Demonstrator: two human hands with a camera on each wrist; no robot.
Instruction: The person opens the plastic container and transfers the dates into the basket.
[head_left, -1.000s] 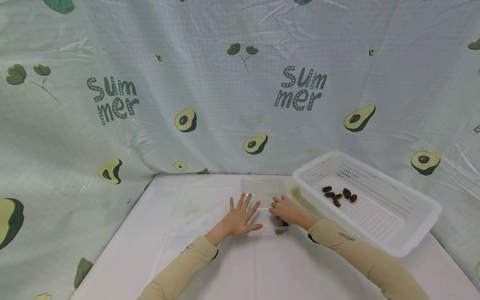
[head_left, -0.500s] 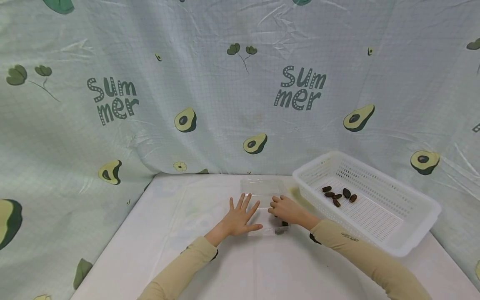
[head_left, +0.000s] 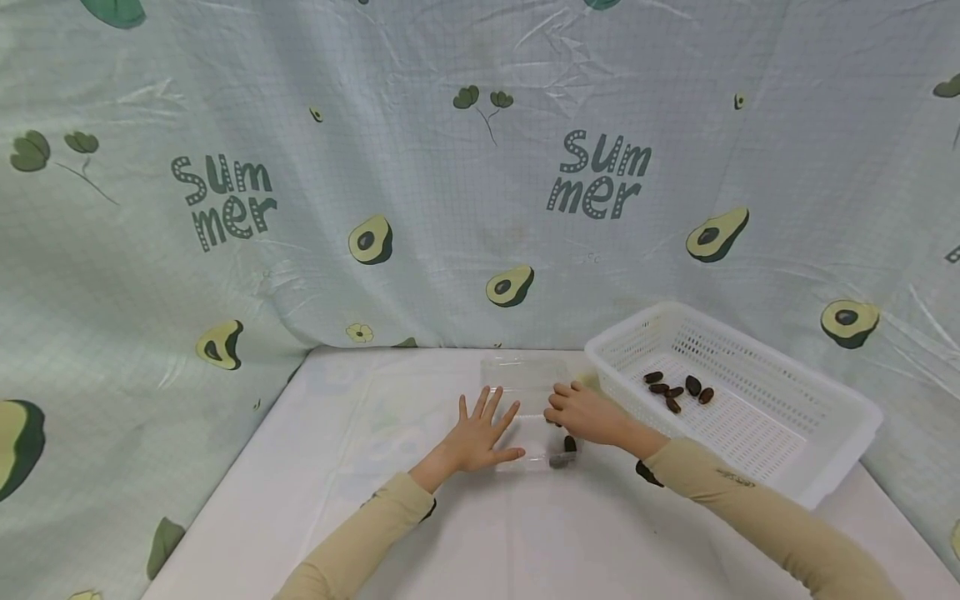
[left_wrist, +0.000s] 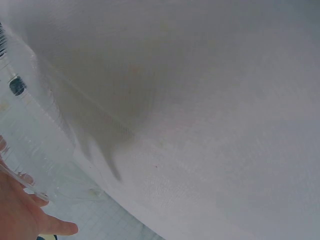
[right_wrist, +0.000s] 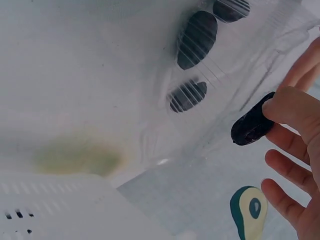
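A clear plastic clamshell box lies with its lid (head_left: 525,373) folded back on the far side. My left hand (head_left: 472,440) rests on its left part, fingers spread. In the left wrist view, that hand (left_wrist: 22,215) shows at the clear rim, its thumb extended. Over the box's right side, my right hand (head_left: 588,414) pinches a dark, oblong date (right_wrist: 252,122) between thumb and forefinger, the other fingers held apart. Inside the box's near right corner lie dates (head_left: 570,444); the right wrist view shows several of them, such as one date (right_wrist: 197,40), through the ribbed wall.
A white perforated basket (head_left: 780,367) stands right of the box, close to the right forearm. Several dates (head_left: 693,386) lie toward its left end. The white tabletop (head_left: 465,533) meets a printed avocado cloth (head_left: 435,292) at the back.
My right hand has shifted slightly right and away from me, uncovering more of the dates in the box's near right corner. The left hand keeps its place.
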